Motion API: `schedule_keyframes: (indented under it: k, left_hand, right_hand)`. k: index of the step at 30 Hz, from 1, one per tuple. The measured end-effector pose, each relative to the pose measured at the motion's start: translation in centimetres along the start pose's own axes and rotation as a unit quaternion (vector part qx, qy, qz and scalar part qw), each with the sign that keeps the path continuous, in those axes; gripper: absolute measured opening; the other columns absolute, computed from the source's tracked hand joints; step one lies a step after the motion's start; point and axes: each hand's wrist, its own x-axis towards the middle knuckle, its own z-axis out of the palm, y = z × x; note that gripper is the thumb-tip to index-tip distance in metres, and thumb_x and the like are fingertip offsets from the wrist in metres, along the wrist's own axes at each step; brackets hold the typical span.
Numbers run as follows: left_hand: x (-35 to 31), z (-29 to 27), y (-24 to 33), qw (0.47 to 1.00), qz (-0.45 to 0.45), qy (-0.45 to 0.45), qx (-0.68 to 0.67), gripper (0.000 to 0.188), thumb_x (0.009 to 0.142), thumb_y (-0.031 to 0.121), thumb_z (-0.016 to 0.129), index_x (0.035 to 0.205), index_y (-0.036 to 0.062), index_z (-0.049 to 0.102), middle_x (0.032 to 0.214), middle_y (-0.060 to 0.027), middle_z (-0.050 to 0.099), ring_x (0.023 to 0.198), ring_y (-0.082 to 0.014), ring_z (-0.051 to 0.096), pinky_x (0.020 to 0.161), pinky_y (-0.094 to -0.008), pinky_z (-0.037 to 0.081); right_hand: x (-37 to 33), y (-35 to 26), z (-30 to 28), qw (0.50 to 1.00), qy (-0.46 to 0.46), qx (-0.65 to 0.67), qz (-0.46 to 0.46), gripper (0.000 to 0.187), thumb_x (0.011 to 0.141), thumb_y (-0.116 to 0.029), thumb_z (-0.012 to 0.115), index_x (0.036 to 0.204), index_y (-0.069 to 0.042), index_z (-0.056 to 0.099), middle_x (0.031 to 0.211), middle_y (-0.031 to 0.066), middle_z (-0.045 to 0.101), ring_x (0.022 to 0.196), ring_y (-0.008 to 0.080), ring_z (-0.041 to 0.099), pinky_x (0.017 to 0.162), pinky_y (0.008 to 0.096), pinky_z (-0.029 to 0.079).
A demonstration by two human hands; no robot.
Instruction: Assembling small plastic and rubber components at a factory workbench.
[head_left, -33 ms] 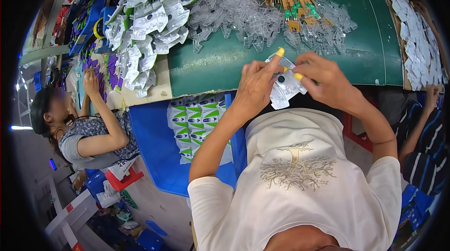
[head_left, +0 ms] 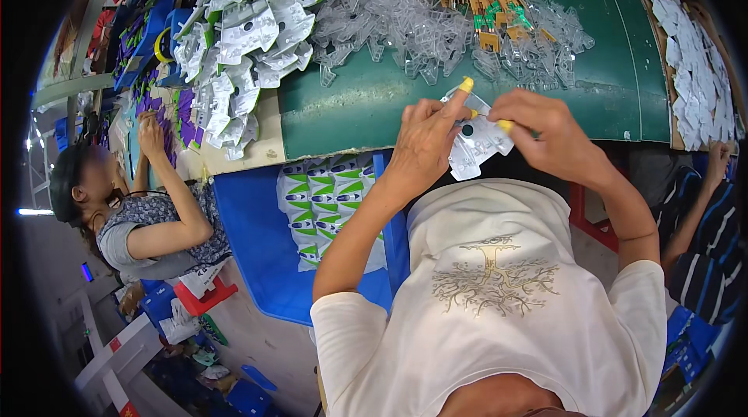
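Note:
Just past the front edge of the green table, my left hand (head_left: 421, 144) grips a pale plastic shell part (head_left: 477, 154) with a round dark hole. Yellow covers sit on some of my fingertips. My right hand (head_left: 541, 133) is closed in a pinch at the shell's right side; whatever lies between its fingertips is too small to make out. Beyond both hands spreads a heap of clear plastic pieces (head_left: 389, 20). Small green and orange circuit boards (head_left: 491, 20) with red wires lie on its right part.
Stacked white shells with green edges (head_left: 249, 35) stand at the left on the green table (head_left: 374, 117). A blue bin (head_left: 257, 261) holding bagged white-green parts is below. One co-worker (head_left: 156, 207) sits at left, another's striped clothing (head_left: 705, 238) shows at right. White pieces (head_left: 686, 66) cover a board far right.
My right hand has shifted slightly to the right, its thumb sliding outward along the shell. The shell is a touch higher. My left hand keeps its grip.

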Motion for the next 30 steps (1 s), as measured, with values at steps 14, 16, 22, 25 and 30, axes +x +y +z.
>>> schedule_keyframes:
  k: [14,16,22,25,30]
  left_hand:
    - [-1.3,1.0,0.7,0.998,-0.043,0.032,-0.032,0.071,0.083,-0.006,0.061,0.148,0.0020,0.034,0.109,-0.0061,0.070,0.097,-0.0267,0.055,0.088,-0.0400,0.037]
    - [-1.5,0.9,0.3,0.997,-0.051,0.031,-0.041,0.070,0.084,-0.006,0.060,0.149,0.0019,0.034,0.109,-0.0063,0.070,0.097,-0.0269,0.054,0.088,-0.0402,0.036]
    - [-0.3,0.8,0.3,0.997,-0.031,0.047,-0.051,0.067,0.087,-0.005,0.054,0.150,0.0009,0.032,0.112,-0.0066,0.069,0.095,-0.0265,0.052,0.088,-0.0398,0.036]
    - [-0.2,0.8,0.2,0.997,-0.042,0.051,-0.045,0.063,0.089,0.000,0.053,0.149,-0.0012,0.033,0.112,-0.0059,0.069,0.094,-0.0262,0.051,0.088,-0.0397,0.036]
    - [-0.8,-0.4,0.0,0.974,-0.056,0.219,-0.021,0.045,0.085,-0.005,0.064,0.129,-0.0042,0.054,0.106,-0.0162,0.068,0.095,-0.0325,0.060,0.086,-0.0398,0.048]
  right_hand:
    - [-3.6,-0.4,4.6,0.971,0.071,-0.210,-0.088,0.028,0.067,0.002,0.071,0.095,-0.003,0.069,0.097,0.0096,0.065,0.071,0.0242,0.064,0.061,0.0343,0.052]
    - [-3.3,-0.2,4.3,0.986,0.092,-0.123,-0.065,0.031,0.066,0.004,0.069,0.097,-0.003,0.070,0.100,0.0111,0.064,0.072,0.0234,0.064,0.060,0.0336,0.052]
    - [-4.4,1.1,1.7,0.981,0.152,-0.040,0.111,0.028,0.077,0.004,0.069,0.104,-0.001,0.064,0.075,0.0054,0.062,0.057,0.0084,0.053,0.048,0.0245,0.040]
    - [-4.7,2.0,3.3,0.974,0.130,0.059,0.178,0.023,0.086,0.002,0.064,0.109,-0.002,0.058,0.073,-0.0017,0.056,0.063,0.0034,0.051,0.055,0.0215,0.042]
    - [-2.6,2.3,-0.3,0.969,0.205,0.063,0.125,0.018,0.084,0.001,0.061,0.101,0.000,0.058,0.071,0.0037,0.059,0.065,0.0083,0.058,0.058,0.0256,0.047]
